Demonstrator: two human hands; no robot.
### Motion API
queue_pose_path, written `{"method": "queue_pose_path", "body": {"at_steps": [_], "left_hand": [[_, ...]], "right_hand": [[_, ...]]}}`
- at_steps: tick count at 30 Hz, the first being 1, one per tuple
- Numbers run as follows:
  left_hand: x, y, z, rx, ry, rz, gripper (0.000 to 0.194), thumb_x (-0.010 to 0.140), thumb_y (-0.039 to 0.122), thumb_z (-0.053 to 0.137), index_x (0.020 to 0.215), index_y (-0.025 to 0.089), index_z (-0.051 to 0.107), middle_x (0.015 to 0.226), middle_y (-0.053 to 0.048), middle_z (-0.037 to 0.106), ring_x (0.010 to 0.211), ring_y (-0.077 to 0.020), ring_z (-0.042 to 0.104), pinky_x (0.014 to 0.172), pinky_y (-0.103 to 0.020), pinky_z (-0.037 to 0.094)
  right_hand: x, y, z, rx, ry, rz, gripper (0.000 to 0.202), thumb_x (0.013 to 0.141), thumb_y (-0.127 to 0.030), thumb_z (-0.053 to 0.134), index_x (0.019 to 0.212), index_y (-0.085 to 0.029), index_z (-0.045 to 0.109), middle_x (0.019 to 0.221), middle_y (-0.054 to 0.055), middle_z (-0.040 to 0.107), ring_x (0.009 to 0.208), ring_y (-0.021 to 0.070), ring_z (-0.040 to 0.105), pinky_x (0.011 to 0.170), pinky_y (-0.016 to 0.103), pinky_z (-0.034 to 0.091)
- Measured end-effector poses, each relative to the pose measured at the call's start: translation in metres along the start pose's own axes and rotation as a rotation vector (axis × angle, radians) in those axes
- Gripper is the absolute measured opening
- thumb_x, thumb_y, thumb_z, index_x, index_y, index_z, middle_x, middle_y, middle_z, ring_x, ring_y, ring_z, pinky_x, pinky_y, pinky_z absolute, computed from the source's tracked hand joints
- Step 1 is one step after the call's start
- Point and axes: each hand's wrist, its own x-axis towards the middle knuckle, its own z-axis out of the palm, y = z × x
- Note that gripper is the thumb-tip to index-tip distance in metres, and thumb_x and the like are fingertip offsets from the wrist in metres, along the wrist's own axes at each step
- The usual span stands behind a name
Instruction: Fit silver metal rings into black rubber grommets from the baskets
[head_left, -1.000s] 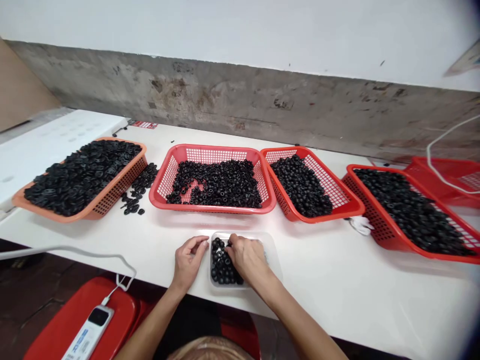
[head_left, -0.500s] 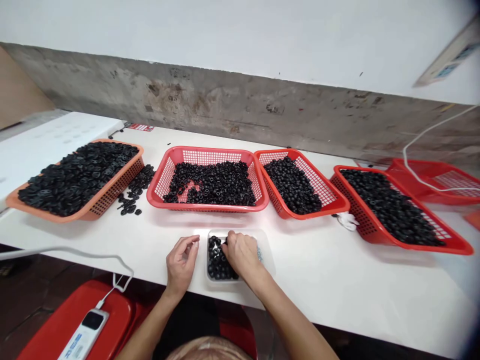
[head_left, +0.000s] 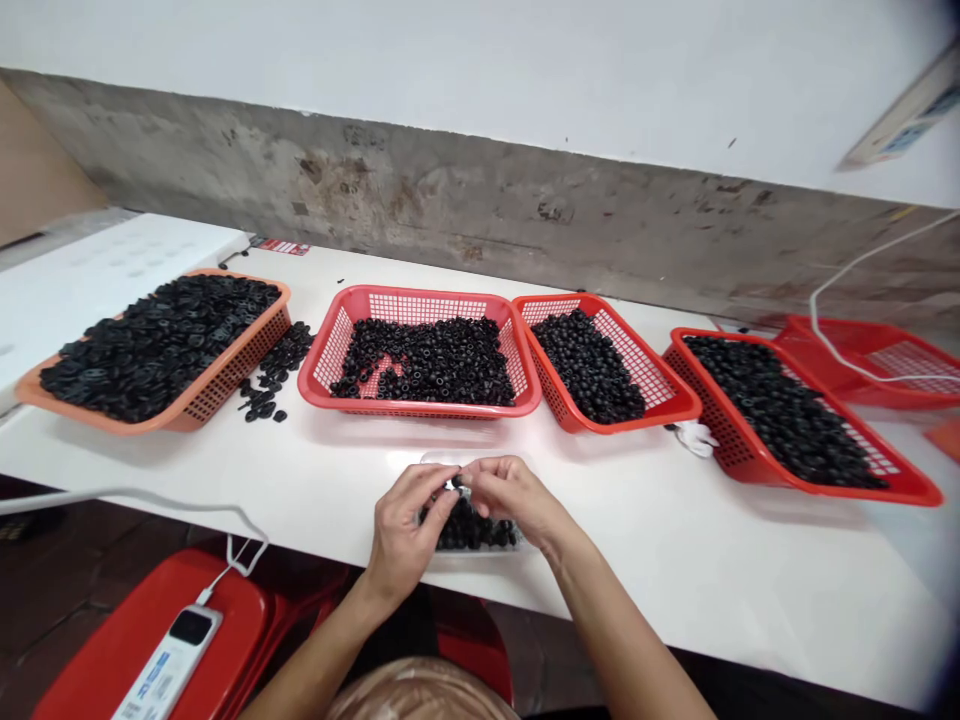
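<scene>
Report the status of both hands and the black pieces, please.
Left hand, right hand together over plastic tub. Small black piece between them. Hands partly hide tub.

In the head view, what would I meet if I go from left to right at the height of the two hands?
White cable, left hand, small black piece, right hand, filled red basket.

On my feed the counter (head_left: 637,560) looks smooth with a soft gloss, and the middle basket (head_left: 420,408) is shiny plastic. The small container (head_left: 480,552) reads to me as clear plastic, the round pieces (head_left: 472,532) inside as smooth. I see rough, stained masonry on the lower wall (head_left: 480,225) and glossy plastic on the red seat (head_left: 236,610)
</scene>
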Motion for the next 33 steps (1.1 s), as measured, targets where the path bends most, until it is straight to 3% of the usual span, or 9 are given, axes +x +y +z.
{"method": "queue_pose_path", "body": {"at_steps": [5, 7, 10, 12, 18, 22, 28, 31, 33], "left_hand": [[0.006, 0.003, 0.001, -0.224, 0.064, -0.207, 0.014, 0.089, 0.025, 0.066, 0.101, 0.021, 0.073, 0.098, -0.004, 0.069, 0.087, -0.0158, 0.066, 0.076, -0.024, 0.053], [0.008, 0.000, -0.006, -0.270, 0.112, -0.306, 0.015, 0.088, 0.028, 0.068, 0.100, 0.021, 0.073, 0.093, -0.002, 0.068, 0.076, -0.0132, 0.065, 0.071, -0.023, 0.053], [0.008, -0.006, -0.014, -0.288, 0.140, -0.406, 0.020, 0.088, 0.032, 0.067, 0.103, 0.021, 0.074, 0.090, -0.002, 0.068, 0.070, -0.0110, 0.063, 0.066, -0.021, 0.051], [0.007, -0.008, -0.014, -0.297, 0.114, -0.443, 0.023, 0.089, 0.033, 0.066, 0.106, 0.021, 0.074, 0.090, -0.002, 0.069, 0.070, -0.0110, 0.062, 0.067, -0.021, 0.050], [-0.004, -0.006, -0.006, -0.282, 0.029, -0.509, 0.024, 0.090, 0.038, 0.064, 0.104, 0.020, 0.072, 0.088, -0.003, 0.072, 0.070, -0.0118, 0.062, 0.070, -0.023, 0.050], [-0.007, -0.005, -0.005, -0.262, 0.033, -0.524, 0.024, 0.089, 0.039, 0.065, 0.102, 0.019, 0.069, 0.088, -0.003, 0.072, 0.070, -0.0123, 0.062, 0.071, -0.024, 0.051], [-0.009, -0.010, -0.008, -0.250, -0.017, -0.484, 0.019, 0.093, 0.036, 0.060, 0.101, 0.020, 0.066, 0.086, -0.002, 0.069, 0.070, -0.0124, 0.062, 0.070, -0.023, 0.051], [-0.007, -0.011, -0.011, -0.194, -0.062, -0.400, 0.016, 0.096, 0.032, 0.056, 0.100, 0.021, 0.067, 0.084, -0.001, 0.066, 0.070, -0.0123, 0.061, 0.068, -0.023, 0.050], [-0.005, -0.010, -0.011, -0.111, -0.104, -0.287, 0.016, 0.096, 0.027, 0.055, 0.102, 0.022, 0.068, 0.085, -0.001, 0.065, 0.071, -0.0125, 0.061, 0.068, -0.022, 0.049]], "right_hand": [[-0.002, -0.005, 0.004, 0.113, -0.059, -0.049, 0.047, 0.091, -0.056, 0.039, 0.080, -0.016, 0.062, 0.054, -0.002, 0.055, 0.037, 0.0064, 0.027, 0.039, 0.020, 0.024], [0.000, -0.001, 0.002, -0.080, 0.011, -0.082, 0.043, 0.095, -0.050, 0.040, 0.091, -0.016, 0.067, 0.059, -0.001, 0.062, 0.041, 0.0085, 0.039, 0.043, 0.021, 0.030], [0.003, 0.010, -0.002, -0.436, 0.160, -0.101, 0.026, 0.096, -0.028, 0.047, 0.100, -0.018, 0.070, 0.081, 0.005, 0.071, 0.070, 0.0155, 0.063, 0.063, 0.023, 0.042], [0.006, 0.019, 0.000, -0.542, 0.179, -0.081, 0.024, 0.092, -0.016, 0.049, 0.098, -0.017, 0.072, 0.094, 0.010, 0.071, 0.083, 0.0200, 0.065, 0.071, 0.026, 0.041], [0.013, 0.036, 0.015, -0.743, 0.116, -0.094, 0.028, 0.095, -0.012, 0.044, 0.085, -0.014, 0.070, 0.090, 0.011, 0.066, 0.072, 0.0195, 0.062, 0.065, 0.028, 0.036], [0.010, 0.039, 0.016, -0.745, 0.116, -0.132, 0.024, 0.096, -0.012, 0.043, 0.093, -0.015, 0.066, 0.093, 0.010, 0.064, 0.074, 0.0192, 0.060, 0.065, 0.028, 0.034], [0.008, 0.033, 0.013, -0.584, 0.153, -0.111, 0.015, 0.093, -0.014, 0.045, 0.089, -0.016, 0.060, 0.088, 0.007, 0.062, 0.075, 0.0176, 0.057, 0.067, 0.027, 0.036], [0.003, 0.027, 0.012, -0.460, 0.194, -0.079, 0.012, 0.091, -0.017, 0.043, 0.087, -0.018, 0.054, 0.081, 0.003, 0.060, 0.073, 0.0152, 0.056, 0.067, 0.025, 0.039], [-0.004, 0.024, 0.013, -0.306, 0.170, -0.043, 0.015, 0.094, -0.022, 0.038, 0.083, -0.020, 0.050, 0.070, -0.002, 0.053, 0.061, 0.0114, 0.050, 0.059, 0.022, 0.038]]}}
